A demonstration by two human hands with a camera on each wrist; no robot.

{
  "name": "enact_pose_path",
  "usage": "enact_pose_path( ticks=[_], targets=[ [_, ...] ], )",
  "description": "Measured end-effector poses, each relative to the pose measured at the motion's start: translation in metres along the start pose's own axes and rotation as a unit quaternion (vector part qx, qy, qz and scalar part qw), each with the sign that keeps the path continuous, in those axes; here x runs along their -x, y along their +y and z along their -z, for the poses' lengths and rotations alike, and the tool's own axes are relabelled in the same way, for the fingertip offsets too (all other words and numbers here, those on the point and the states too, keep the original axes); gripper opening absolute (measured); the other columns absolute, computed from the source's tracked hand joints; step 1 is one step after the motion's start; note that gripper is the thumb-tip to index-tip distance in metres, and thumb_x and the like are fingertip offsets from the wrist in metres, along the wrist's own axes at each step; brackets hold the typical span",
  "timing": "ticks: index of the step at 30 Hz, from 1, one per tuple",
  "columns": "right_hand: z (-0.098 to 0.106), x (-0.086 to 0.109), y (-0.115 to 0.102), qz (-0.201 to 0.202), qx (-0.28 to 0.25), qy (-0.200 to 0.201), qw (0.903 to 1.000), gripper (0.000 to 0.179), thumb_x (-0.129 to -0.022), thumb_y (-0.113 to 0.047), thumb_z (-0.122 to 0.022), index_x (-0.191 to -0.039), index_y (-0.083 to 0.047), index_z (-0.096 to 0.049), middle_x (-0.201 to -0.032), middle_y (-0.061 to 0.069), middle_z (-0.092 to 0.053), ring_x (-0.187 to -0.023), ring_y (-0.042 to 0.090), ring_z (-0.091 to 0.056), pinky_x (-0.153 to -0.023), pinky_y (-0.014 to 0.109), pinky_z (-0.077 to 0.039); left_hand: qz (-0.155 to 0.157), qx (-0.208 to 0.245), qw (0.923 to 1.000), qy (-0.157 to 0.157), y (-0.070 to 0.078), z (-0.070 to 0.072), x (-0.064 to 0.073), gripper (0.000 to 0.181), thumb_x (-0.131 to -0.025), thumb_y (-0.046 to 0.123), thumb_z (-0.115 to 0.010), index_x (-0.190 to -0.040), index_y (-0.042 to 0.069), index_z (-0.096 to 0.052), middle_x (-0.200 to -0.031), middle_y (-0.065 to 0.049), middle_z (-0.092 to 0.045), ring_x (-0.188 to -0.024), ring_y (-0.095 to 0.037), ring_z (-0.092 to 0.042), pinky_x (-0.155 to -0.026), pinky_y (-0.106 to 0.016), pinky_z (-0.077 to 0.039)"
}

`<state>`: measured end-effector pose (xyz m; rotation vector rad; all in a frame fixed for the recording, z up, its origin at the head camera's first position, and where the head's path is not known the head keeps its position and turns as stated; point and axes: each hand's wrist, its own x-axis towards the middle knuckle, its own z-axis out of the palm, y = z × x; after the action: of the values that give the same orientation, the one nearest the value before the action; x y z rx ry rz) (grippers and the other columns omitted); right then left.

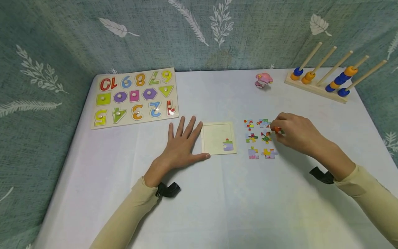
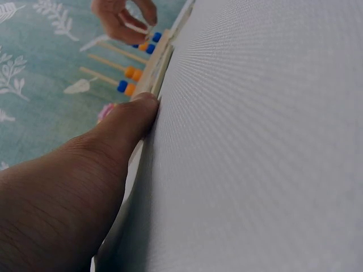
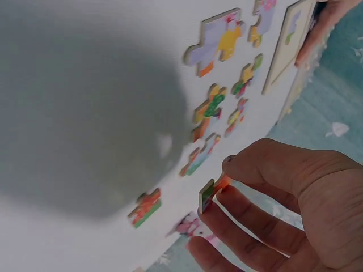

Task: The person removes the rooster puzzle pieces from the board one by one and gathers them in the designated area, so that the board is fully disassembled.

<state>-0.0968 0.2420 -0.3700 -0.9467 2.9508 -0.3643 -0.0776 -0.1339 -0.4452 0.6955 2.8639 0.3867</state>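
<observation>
My left hand (image 1: pixel 181 147) lies with straight, spread fingers beside a small square wooden puzzle tray (image 1: pixel 212 136), index finger and thumb at its left side. One lilac and green jigsaw piece (image 1: pixel 228 145) sits in the tray's lower right corner. To the tray's right, my right hand (image 1: pixel 295 133) pinches a red and green jigsaw piece (image 3: pixel 208 195) between thumb and fingers, raised over the table. Several loose jigsaw pieces (image 1: pixel 253 153) lie in two columns between tray and right hand. Another jigsaw piece (image 3: pixel 146 208) shows on the table in the right wrist view.
A wooden number and shape board (image 1: pixel 127 116) lies at the back left. A small pink figurine (image 1: pixel 263 80) stands at the back, and a wooden peg stand with blue and orange beads (image 1: pixel 317 90) at the back right. Leaf-patterned green cloth (image 1: pixel 155 38) hangs behind the table.
</observation>
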Motion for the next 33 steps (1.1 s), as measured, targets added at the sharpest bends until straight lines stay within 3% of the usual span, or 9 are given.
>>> enact_pose_path(
  ticks=[5,11,26,33],
  targets=[
    [-0.001,0.004,0.006,-0.023,-0.011,-0.020,0.9995,0.021,-0.077,0.001,-0.079,-0.098,-0.003,-0.075,-0.097,0.013,-0.067,-0.086,0.032,-0.065,-0.068,0.051,-0.054,0.000,-0.001,1.0000,0.001,0.000,-0.002,-0.001,0.110,-0.081,0.078,-0.058,-0.163,0.021,-0.011,-0.168,-0.006,0.004,-0.150,-0.037,0.014,-0.111,-0.065,0.012],
    [-0.005,0.011,0.010,-0.034,-0.018,-0.021,0.9990,0.019,-0.077,0.003,-0.078,-0.096,-0.002,-0.074,-0.097,0.015,-0.067,-0.086,0.035,-0.065,-0.066,0.051,-0.053,0.000,0.002,1.0000,0.000,0.000,0.000,0.000,0.110,-0.081,0.077,-0.058,-0.163,0.021,-0.011,-0.168,-0.006,0.004,-0.150,-0.037,0.014,-0.111,-0.065,0.012],
    [-0.014,0.020,0.012,-0.064,-0.040,-0.056,0.9956,0.021,-0.079,0.004,-0.078,-0.099,-0.002,-0.075,-0.108,0.019,-0.069,-0.106,0.043,-0.062,-0.087,0.061,-0.048,0.007,0.003,0.9999,-0.011,0.001,0.000,-0.001,0.110,-0.081,0.078,-0.058,-0.163,0.022,-0.009,-0.168,-0.005,0.006,-0.150,-0.035,0.016,-0.111,-0.063,0.014],
    [-0.016,0.021,0.011,-0.074,-0.037,-0.058,0.9949,0.020,-0.080,0.003,-0.077,-0.099,-0.003,-0.076,-0.110,0.019,-0.068,-0.107,0.043,-0.061,-0.088,0.061,-0.048,0.005,0.002,1.0000,-0.008,0.000,0.000,0.000,0.111,-0.081,0.078,-0.059,-0.163,0.022,-0.009,-0.168,-0.005,0.006,-0.150,-0.035,0.016,-0.111,-0.064,0.013]
  ],
)
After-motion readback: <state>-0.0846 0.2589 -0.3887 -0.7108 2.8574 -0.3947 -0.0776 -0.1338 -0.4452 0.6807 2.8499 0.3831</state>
